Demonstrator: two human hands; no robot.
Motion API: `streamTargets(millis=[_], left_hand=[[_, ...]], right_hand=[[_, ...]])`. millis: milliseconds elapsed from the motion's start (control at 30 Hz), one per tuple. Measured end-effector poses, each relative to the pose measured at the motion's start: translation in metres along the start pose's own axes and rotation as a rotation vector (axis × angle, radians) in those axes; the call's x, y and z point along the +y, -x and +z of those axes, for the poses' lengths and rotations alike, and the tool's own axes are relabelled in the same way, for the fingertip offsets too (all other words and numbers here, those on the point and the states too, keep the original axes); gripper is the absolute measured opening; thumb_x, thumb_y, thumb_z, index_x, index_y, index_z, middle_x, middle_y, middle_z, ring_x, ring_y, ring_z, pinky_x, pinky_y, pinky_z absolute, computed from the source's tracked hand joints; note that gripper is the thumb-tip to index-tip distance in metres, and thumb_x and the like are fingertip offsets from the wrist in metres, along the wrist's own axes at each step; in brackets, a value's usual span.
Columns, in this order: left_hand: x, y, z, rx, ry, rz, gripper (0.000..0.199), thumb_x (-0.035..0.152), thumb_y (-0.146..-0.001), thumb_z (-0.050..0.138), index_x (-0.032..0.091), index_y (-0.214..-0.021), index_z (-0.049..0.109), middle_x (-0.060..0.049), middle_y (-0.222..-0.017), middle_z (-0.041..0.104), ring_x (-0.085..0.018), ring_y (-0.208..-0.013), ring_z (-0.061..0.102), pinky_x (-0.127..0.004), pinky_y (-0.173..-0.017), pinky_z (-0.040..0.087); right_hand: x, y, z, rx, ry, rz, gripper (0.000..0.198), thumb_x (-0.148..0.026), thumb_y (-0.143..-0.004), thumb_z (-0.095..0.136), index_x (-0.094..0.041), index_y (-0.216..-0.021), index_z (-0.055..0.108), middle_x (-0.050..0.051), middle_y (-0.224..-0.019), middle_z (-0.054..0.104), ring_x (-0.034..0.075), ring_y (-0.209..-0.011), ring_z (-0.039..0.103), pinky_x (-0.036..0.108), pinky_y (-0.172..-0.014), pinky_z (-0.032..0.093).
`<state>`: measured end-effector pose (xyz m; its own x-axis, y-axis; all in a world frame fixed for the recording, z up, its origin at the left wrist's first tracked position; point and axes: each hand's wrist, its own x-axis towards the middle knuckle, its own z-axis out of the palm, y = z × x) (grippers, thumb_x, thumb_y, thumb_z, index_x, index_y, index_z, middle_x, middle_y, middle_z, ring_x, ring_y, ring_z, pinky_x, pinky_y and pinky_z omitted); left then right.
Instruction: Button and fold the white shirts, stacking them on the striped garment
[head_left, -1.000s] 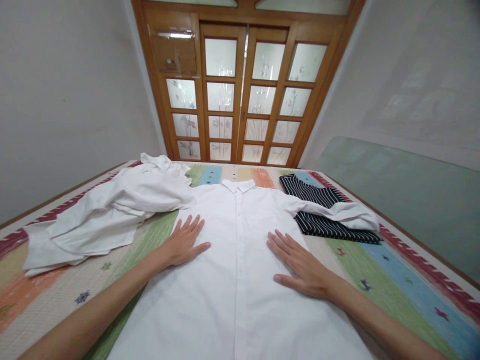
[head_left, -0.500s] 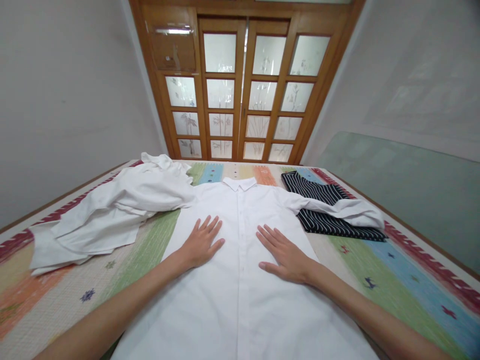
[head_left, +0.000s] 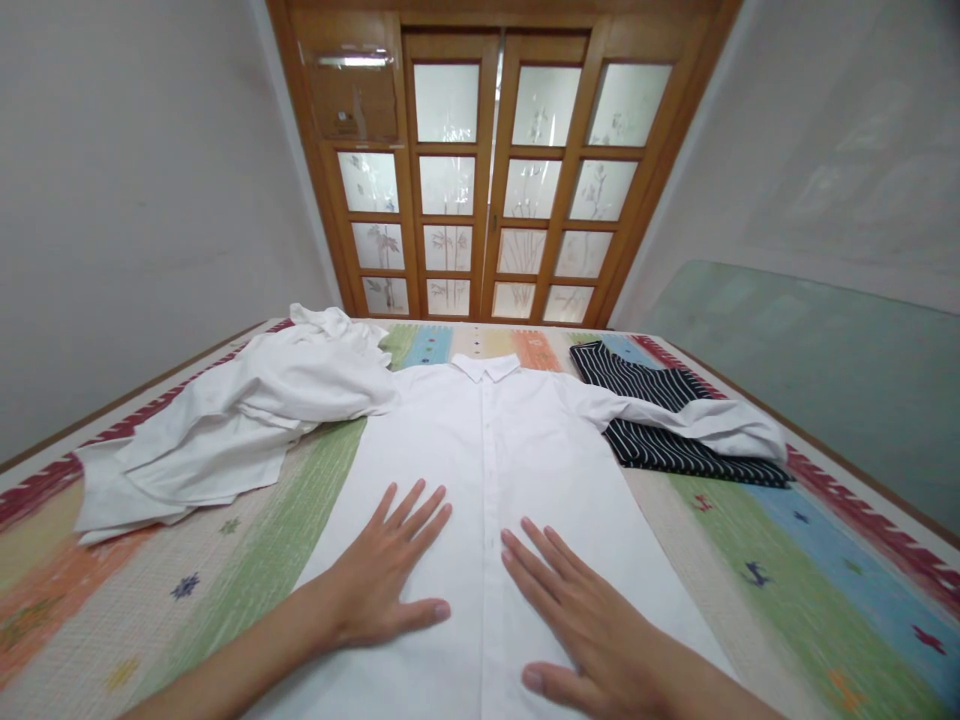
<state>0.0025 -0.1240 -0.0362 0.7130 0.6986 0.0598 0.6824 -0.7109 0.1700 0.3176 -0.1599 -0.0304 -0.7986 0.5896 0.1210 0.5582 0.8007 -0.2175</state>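
A white button-front shirt [head_left: 442,430] lies spread face up in front of me, its collar at the far end. My left hand [head_left: 386,570] rests flat on the left front panel, fingers stretched out and thumb apart. On the right panel, beside the button line, my right hand [head_left: 577,620] is also flat with its fingers extended. Neither hand grips the cloth. The shirt's right-side sleeve stretches across a black striped garment [head_left: 645,378]. Its left-side sleeve merges with a heap of white cloth, so I cannot tell them apart there.
The rumpled white cloth [head_left: 217,430] lies at the left. Beneath everything is a multicoloured striped cover [head_left: 720,540] with red-patterned borders. A pale green panel [head_left: 825,370] stands along the right wall. Wooden doors with glass panes [head_left: 450,180] close off the far end.
Both hands have slid down the shirt toward me, staying flat with fingers out. The shirt and the other garments keep their places, and the view has shifted slightly.
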Motion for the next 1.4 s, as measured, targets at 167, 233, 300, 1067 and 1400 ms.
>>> streamTargets(millis=[167, 233, 300, 1067, 1400], left_hand=[[-0.001, 0.01, -0.016, -0.1, 0.098, 0.183, 0.083, 0.062, -0.088, 0.049, 0.027, -0.155, 0.014, -0.01, -0.16, 0.022, -0.033, -0.147, 0.019, -0.058, -0.118, 0.013], [-0.005, 0.0, -0.021, -0.068, 0.106, 0.208, 0.066, 0.053, -0.094, 0.045, 0.027, -0.151, 0.027, -0.01, -0.158, 0.028, -0.029, -0.144, 0.028, -0.053, -0.118, 0.021], [-0.011, -0.018, -0.024, 0.037, 0.089, 0.188, 0.051, 0.045, -0.097, 0.041, 0.025, -0.144, 0.041, -0.01, -0.155, 0.035, -0.026, -0.142, 0.035, -0.048, -0.117, 0.027], [-0.11, -0.242, 0.007, 0.074, -0.003, -0.413, 0.064, 0.05, -0.096, 0.021, 0.017, -0.149, 0.031, -0.014, -0.158, 0.026, -0.031, -0.147, 0.017, -0.054, -0.117, 0.013], [-0.11, -0.243, 0.013, 0.118, 0.025, -0.409, 0.067, 0.048, -0.096, 0.025, 0.016, -0.154, 0.018, -0.012, -0.16, 0.021, -0.033, -0.147, 0.016, -0.054, -0.118, 0.011]], right_hand=[[-0.013, 0.01, -0.001, -0.004, -0.042, -0.085, 0.081, -0.055, -0.091, 0.05, -0.021, -0.155, 0.014, 0.011, -0.157, 0.022, 0.031, -0.146, 0.016, 0.05, -0.118, 0.024], [-0.015, 0.011, -0.001, -0.003, -0.04, -0.086, 0.081, -0.055, -0.091, 0.051, -0.021, -0.155, 0.015, 0.011, -0.157, 0.022, 0.031, -0.146, 0.016, 0.05, -0.118, 0.024], [-0.017, 0.012, -0.001, -0.004, -0.024, -0.078, 0.081, -0.056, -0.091, 0.051, -0.02, -0.155, 0.017, 0.011, -0.157, 0.021, 0.031, -0.146, 0.015, 0.051, -0.118, 0.024], [0.01, 0.004, 0.05, 0.19, 0.535, -0.229, 0.038, -0.034, -0.098, 0.046, -0.031, -0.136, 0.049, 0.0, -0.137, 0.058, 0.021, -0.124, 0.057, 0.036, -0.106, 0.046], [0.059, -0.051, -0.03, 0.39, 0.017, 0.07, 0.017, -0.021, -0.092, 0.051, -0.021, -0.103, 0.064, 0.007, -0.101, 0.072, 0.021, -0.097, 0.063, 0.044, -0.098, 0.042]])
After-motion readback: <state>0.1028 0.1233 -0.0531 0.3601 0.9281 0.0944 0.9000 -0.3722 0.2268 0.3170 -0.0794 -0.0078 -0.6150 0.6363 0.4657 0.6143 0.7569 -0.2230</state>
